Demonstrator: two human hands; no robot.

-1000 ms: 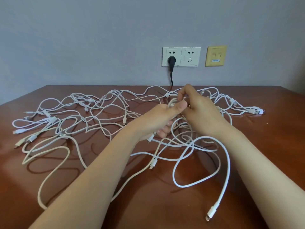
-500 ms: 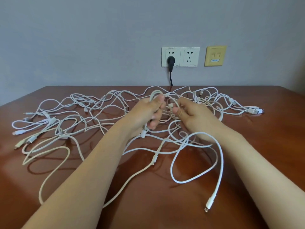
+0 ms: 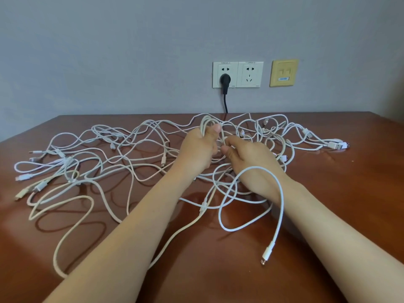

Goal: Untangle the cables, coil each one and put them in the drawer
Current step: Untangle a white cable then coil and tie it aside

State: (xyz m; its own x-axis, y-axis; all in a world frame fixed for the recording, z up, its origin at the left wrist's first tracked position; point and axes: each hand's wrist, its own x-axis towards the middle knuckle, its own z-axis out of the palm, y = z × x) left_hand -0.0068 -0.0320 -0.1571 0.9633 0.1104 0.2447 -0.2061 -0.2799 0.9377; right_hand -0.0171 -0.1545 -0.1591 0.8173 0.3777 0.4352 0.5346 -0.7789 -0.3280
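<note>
Untangling near the counter's far edge: left hand fingers clamp cable loops, right hand pinches a strand; next, tease one cable free

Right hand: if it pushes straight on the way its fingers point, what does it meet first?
The right hand pinches a strand of the bunched white cable loops; pushed straight on, it would probably meet the left hand gripping them just beyond. Depth is unclear from one view.

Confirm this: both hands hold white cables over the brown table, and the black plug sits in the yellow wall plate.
Wrong plate: the head view shows the black plug in the white socket left of the yellow wall plate. The rest stands.
</note>
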